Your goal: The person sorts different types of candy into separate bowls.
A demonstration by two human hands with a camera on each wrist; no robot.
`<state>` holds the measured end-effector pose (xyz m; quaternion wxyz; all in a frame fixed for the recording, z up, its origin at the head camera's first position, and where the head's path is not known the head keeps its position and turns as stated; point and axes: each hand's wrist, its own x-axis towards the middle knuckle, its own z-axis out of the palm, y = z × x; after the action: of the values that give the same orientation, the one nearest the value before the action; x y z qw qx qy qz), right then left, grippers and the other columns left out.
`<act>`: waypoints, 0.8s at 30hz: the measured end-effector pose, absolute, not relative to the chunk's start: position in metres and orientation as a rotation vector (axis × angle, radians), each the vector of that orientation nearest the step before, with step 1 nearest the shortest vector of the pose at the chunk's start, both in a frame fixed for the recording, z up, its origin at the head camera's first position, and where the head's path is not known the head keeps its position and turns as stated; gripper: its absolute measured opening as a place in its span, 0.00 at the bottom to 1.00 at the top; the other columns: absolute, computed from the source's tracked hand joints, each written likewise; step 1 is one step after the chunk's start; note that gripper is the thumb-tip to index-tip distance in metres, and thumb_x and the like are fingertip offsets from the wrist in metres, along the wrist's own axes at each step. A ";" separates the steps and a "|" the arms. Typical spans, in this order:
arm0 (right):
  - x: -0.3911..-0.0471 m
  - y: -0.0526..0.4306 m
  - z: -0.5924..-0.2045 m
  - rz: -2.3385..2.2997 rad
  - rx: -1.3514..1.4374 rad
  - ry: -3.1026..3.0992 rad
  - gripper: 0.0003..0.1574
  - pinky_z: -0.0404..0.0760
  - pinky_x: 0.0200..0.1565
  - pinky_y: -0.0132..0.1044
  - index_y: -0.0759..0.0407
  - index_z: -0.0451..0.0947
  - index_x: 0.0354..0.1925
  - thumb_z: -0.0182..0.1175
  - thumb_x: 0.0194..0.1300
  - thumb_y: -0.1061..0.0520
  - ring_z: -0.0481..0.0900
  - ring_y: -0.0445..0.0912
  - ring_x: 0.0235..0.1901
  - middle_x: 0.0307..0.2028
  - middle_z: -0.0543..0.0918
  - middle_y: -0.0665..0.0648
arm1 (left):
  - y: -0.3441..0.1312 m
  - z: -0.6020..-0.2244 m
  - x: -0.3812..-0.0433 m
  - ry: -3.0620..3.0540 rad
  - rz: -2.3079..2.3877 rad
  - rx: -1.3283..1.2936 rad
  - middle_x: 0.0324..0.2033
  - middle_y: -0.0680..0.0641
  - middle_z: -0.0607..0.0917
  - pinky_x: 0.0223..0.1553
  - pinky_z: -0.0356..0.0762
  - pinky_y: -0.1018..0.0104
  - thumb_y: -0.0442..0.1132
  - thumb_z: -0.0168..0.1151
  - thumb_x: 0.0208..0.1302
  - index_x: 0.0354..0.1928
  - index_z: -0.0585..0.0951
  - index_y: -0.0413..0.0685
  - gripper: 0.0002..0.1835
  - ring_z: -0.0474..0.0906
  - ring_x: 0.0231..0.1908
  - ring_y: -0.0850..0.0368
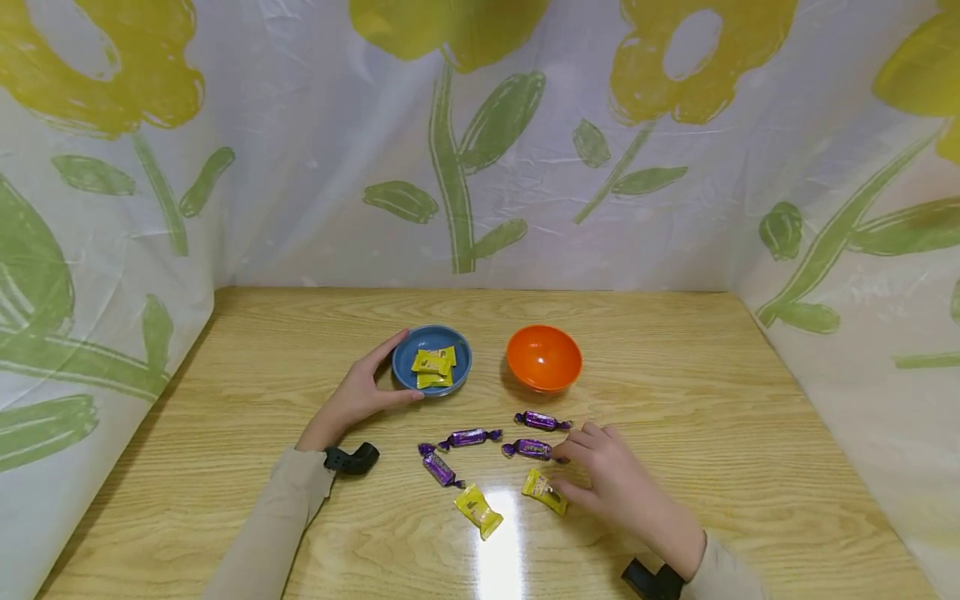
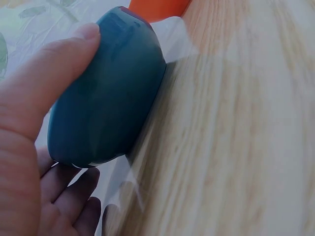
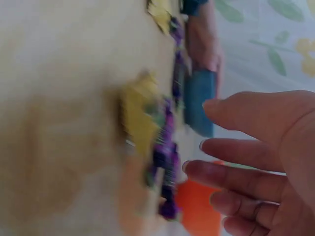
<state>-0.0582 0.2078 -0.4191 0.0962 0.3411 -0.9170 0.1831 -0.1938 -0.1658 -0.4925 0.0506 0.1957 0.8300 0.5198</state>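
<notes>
Behind and around both hands hangs white, glossy sheeting printed with yellow flowers and green leaves (image 1: 300, 167). Beneath them spreads a pale, wood-grained table (image 1: 300, 350). The left hand (image 1: 363, 392) is spread wide around a round blue bowl (image 1: 406, 360), thumb on its near side and fingers on its far side, holding it. The right hand (image 1: 603, 475) is loosely spread, thumb apart from the fingers, holding nothing. Beyond its fingertips and a little left stands a round, glossy orange bowl (image 1: 544, 358). A black wrist device (image 1: 352, 459) sits at each wrist.

Small yellow wrapped packets (image 1: 432, 363) lie piled in the bowl at the left hand. One printed yellow packet (image 1: 542, 490) lies just beside the right thumb; whether they touch, I cannot tell. Another yellow packet (image 1: 478, 512) lies farther left of that hand. Four shiny purple twist-wrapped sweets (image 1: 470, 437) are scattered on the wood: two by the right fingertips, one partly hidden by them, and two between the hands.
</notes>
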 end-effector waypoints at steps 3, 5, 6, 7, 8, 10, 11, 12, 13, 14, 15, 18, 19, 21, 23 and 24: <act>-0.049 0.207 -0.428 0.526 0.984 -2.786 0.18 0.67 0.36 0.35 0.55 0.85 0.37 0.76 0.51 0.47 0.70 0.40 0.34 0.33 0.83 0.46 | -0.166 -0.492 -0.194 2.528 1.586 0.599 0.75 0.52 0.58 0.72 0.49 0.43 0.51 0.79 0.51 0.78 0.58 0.58 0.55 0.50 0.75 0.49; -0.046 0.206 -0.434 0.529 0.964 -2.812 0.18 0.66 0.36 0.34 0.54 0.84 0.36 0.77 0.50 0.47 0.70 0.40 0.34 0.32 0.81 0.45 | -0.166 -0.492 -0.194 2.532 1.584 0.601 0.75 0.51 0.58 0.72 0.49 0.43 0.51 0.79 0.51 0.78 0.58 0.58 0.55 0.50 0.75 0.49; -0.045 0.206 -0.437 0.532 0.956 -2.817 0.18 0.66 0.36 0.34 0.54 0.84 0.35 0.77 0.49 0.47 0.70 0.39 0.33 0.32 0.81 0.45 | -0.166 -0.492 -0.194 2.532 1.586 0.602 0.75 0.51 0.58 0.72 0.49 0.43 0.51 0.79 0.50 0.78 0.58 0.58 0.55 0.50 0.75 0.49; -0.044 0.205 -0.439 0.539 0.947 -2.818 0.18 0.66 0.35 0.33 0.54 0.84 0.34 0.77 0.48 0.48 0.69 0.39 0.33 0.32 0.80 0.44 | -0.166 -0.493 -0.194 2.534 1.585 0.604 0.75 0.51 0.58 0.72 0.49 0.43 0.51 0.79 0.50 0.78 0.58 0.57 0.55 0.50 0.75 0.49; -0.044 0.205 -0.442 0.544 0.938 -2.815 0.17 0.65 0.35 0.33 0.54 0.84 0.34 0.77 0.47 0.49 0.69 0.39 0.33 0.32 0.79 0.44 | -0.166 -0.493 -0.194 2.533 1.585 0.604 0.75 0.51 0.58 0.72 0.49 0.43 0.51 0.79 0.50 0.78 0.58 0.58 0.55 0.50 0.75 0.49; -0.044 0.204 -0.445 0.544 0.925 -2.798 0.16 0.65 0.35 0.32 0.54 0.83 0.33 0.77 0.46 0.51 0.69 0.39 0.33 0.31 0.79 0.44 | -0.166 -0.493 -0.194 2.530 1.586 0.603 0.75 0.50 0.58 0.72 0.49 0.43 0.51 0.79 0.50 0.78 0.57 0.58 0.55 0.50 0.75 0.49; -0.043 0.204 -0.446 0.542 0.919 -2.791 0.16 0.65 0.35 0.32 0.54 0.83 0.32 0.77 0.46 0.51 0.68 0.38 0.33 0.31 0.78 0.44 | -0.165 -0.493 -0.195 2.525 1.587 0.601 0.75 0.51 0.58 0.72 0.49 0.43 0.51 0.79 0.50 0.78 0.57 0.59 0.55 0.50 0.75 0.49; -0.043 0.204 -0.446 0.540 0.916 -2.787 0.16 0.65 0.35 0.32 0.54 0.83 0.32 0.76 0.45 0.51 0.68 0.39 0.33 0.31 0.78 0.44 | -0.165 -0.493 -0.195 2.521 1.589 0.599 0.75 0.51 0.58 0.72 0.49 0.44 0.51 0.79 0.50 0.78 0.57 0.59 0.55 0.49 0.75 0.49; -0.043 0.203 -0.446 0.538 0.912 -2.784 0.15 0.66 0.35 0.33 0.54 0.83 0.32 0.76 0.45 0.52 0.69 0.39 0.33 0.31 0.79 0.44 | -0.165 -0.494 -0.195 2.518 1.587 0.596 0.75 0.51 0.58 0.72 0.49 0.44 0.51 0.79 0.51 0.78 0.57 0.59 0.55 0.49 0.75 0.49; -0.043 0.203 -0.447 0.537 0.909 -2.780 0.15 0.66 0.35 0.33 0.54 0.83 0.32 0.76 0.45 0.52 0.69 0.39 0.33 0.31 0.79 0.44 | -0.165 -0.494 -0.195 2.516 1.590 0.593 0.75 0.51 0.58 0.72 0.49 0.44 0.52 0.79 0.51 0.78 0.57 0.59 0.55 0.49 0.75 0.49; -0.043 0.202 -0.447 0.536 0.910 -2.776 0.15 0.66 0.35 0.33 0.54 0.83 0.32 0.76 0.45 0.52 0.69 0.39 0.33 0.31 0.79 0.45 | -0.165 -0.494 -0.195 2.515 1.590 0.591 0.75 0.51 0.58 0.72 0.48 0.44 0.52 0.79 0.51 0.78 0.57 0.59 0.55 0.49 0.75 0.49; -0.044 0.201 -0.447 0.537 0.910 -2.766 0.15 0.66 0.35 0.33 0.54 0.83 0.32 0.76 0.44 0.53 0.69 0.39 0.32 0.31 0.78 0.45 | -0.165 -0.494 -0.195 2.514 1.591 0.591 0.75 0.52 0.58 0.72 0.49 0.44 0.52 0.79 0.51 0.78 0.57 0.60 0.55 0.49 0.75 0.50; -0.044 0.201 -0.446 0.540 0.910 -2.764 0.15 0.66 0.35 0.33 0.54 0.83 0.31 0.76 0.44 0.53 0.69 0.39 0.32 0.30 0.78 0.45 | -0.165 -0.494 -0.195 2.514 1.591 0.592 0.75 0.52 0.58 0.72 0.49 0.44 0.52 0.79 0.51 0.78 0.57 0.61 0.55 0.49 0.75 0.50; -0.045 0.201 -0.446 0.547 0.913 -2.758 0.15 0.66 0.35 0.32 0.54 0.83 0.31 0.76 0.44 0.53 0.69 0.39 0.32 0.30 0.78 0.45 | -0.166 -0.494 -0.194 2.514 1.591 0.598 0.75 0.52 0.58 0.72 0.49 0.43 0.52 0.79 0.51 0.78 0.57 0.62 0.55 0.49 0.75 0.50; -0.046 0.200 -0.445 0.557 0.914 -2.750 0.14 0.66 0.35 0.32 0.54 0.83 0.31 0.76 0.45 0.54 0.68 0.39 0.32 0.30 0.78 0.45 | -0.166 -0.494 -0.194 2.512 1.592 0.600 0.75 0.52 0.57 0.72 0.49 0.43 0.51 0.79 0.51 0.78 0.57 0.62 0.55 0.49 0.75 0.50; -0.046 0.200 -0.445 0.562 0.915 -2.747 0.14 0.66 0.35 0.33 0.54 0.83 0.31 0.76 0.45 0.54 0.68 0.39 0.32 0.30 0.78 0.45 | -0.166 -0.494 -0.195 2.512 1.592 0.600 0.75 0.52 0.57 0.72 0.49 0.44 0.51 0.79 0.51 0.78 0.57 0.62 0.55 0.49 0.75 0.50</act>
<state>-0.0461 0.1996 -0.4453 0.0960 0.3087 -0.9271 0.1897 -0.1945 -0.1660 -0.4938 0.0539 0.1974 0.8268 0.5240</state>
